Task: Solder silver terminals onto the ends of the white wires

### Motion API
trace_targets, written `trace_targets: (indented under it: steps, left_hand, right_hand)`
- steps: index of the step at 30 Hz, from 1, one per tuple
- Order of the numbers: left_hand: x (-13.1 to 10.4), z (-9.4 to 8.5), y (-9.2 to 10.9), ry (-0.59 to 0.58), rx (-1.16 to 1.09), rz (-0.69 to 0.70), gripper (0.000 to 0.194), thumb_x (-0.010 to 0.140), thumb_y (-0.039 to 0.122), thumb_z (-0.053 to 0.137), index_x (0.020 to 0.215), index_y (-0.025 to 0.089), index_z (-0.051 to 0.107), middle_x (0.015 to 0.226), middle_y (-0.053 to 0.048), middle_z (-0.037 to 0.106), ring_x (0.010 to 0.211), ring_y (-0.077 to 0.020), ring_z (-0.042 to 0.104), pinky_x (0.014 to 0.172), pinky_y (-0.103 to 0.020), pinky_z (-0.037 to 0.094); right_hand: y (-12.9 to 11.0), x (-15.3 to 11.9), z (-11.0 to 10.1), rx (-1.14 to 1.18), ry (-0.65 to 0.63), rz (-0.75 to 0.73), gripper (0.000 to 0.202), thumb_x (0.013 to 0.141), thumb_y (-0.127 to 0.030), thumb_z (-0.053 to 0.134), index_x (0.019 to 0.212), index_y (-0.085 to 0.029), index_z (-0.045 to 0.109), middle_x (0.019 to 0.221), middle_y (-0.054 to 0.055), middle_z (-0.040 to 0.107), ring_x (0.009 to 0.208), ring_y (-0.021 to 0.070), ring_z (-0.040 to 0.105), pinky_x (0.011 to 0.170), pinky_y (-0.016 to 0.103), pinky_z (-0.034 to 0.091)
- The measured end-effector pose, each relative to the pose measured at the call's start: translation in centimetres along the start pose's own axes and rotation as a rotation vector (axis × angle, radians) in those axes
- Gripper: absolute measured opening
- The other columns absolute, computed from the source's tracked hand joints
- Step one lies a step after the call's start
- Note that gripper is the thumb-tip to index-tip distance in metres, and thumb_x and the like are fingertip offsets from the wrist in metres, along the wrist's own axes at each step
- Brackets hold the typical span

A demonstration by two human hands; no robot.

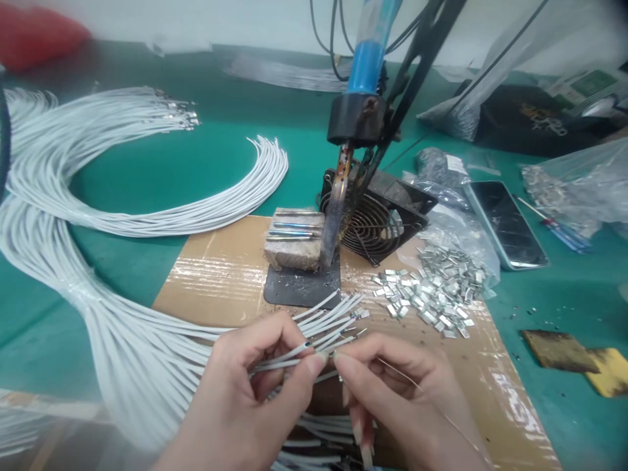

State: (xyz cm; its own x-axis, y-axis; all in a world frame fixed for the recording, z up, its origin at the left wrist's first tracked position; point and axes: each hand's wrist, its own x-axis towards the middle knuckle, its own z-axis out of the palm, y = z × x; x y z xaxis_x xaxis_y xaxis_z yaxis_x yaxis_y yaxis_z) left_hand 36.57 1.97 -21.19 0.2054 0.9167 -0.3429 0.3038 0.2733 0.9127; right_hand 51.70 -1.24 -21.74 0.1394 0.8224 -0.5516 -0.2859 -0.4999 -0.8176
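My left hand (265, 386) is closed on white cables (282, 360), pinching one close to its tip. Against its thumb, my right hand (387, 386) pinches at the cable's end; the small part between the fingertips is mostly hidden. A thin solder wire (409, 381) runs through my right hand toward the lower right. Just beyond the hands lie more cable ends (338, 320), some with small metal connectors. Above them a soldering iron (366, 72) with a blue handle hangs tip down in a black holder, beside a block (294, 255) with metal rods on it.
A small black fan (377, 226) stands right of the iron. Loose metal connectors (436, 294) are heaped on the cardboard (216, 268). Further right are a phone (507, 226), plastic bags and a yellow sponge (608, 373). Bundled white cables (59, 190) fill the left.
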Motion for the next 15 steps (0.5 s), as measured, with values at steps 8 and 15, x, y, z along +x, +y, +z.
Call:
trace_targets:
  steps: [8,15]
  left_hand:
    - [-0.7,0.7,-0.3,0.13,0.096,0.054,0.014,0.087,0.033,0.067,0.078,0.023,0.063,0.053,0.005,0.055,0.048,-0.0123,0.047,0.048,-0.023,0.035]
    - [0.1,0.9,0.7,0.094,-0.24,-0.134,0.016,0.085,0.036,0.07,0.079,0.021,0.066,0.056,0.006,0.063,0.053,-0.0094,0.057,0.051,-0.015,0.041]
  right_hand:
    - [3.8,-0.1,3.5,-0.104,0.387,-0.664,0.017,0.075,-0.009,0.078,0.07,-0.025,0.077,0.053,-0.006,0.061,0.044,0.0071,0.05,0.044,0.017,0.042]
    - [4.0,0.6,3.3,-0.068,0.367,-0.668,0.017,0.081,-0.015,0.078,0.079,-0.031,0.083,0.059,-0.005,0.066,0.047,0.0079,0.054,0.044,0.017,0.042]
